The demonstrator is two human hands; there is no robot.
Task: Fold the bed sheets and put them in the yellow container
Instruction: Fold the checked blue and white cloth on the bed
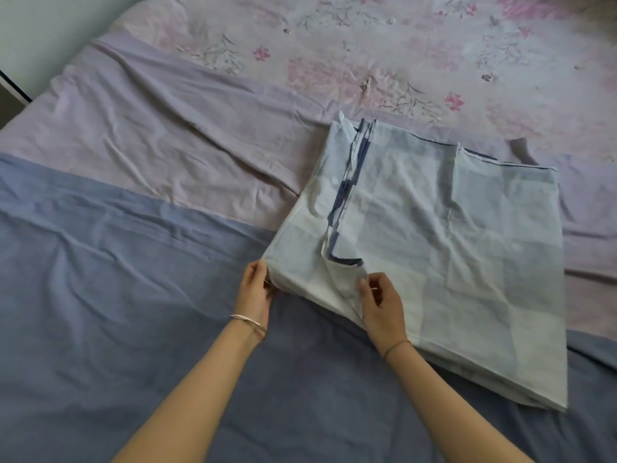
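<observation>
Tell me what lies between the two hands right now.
Head view: the near corner of the folded sheet spans between the left hand and right hand, both pinching it, over the blue bed cover.

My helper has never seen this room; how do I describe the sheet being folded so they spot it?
Start from the bed, spread in blue, lilac and pink-flowered bands. On its right side lies a folded sheet, the left hand and right hand pinching its near edge. It alone is pale blue-white check with dark blue edging.
</observation>
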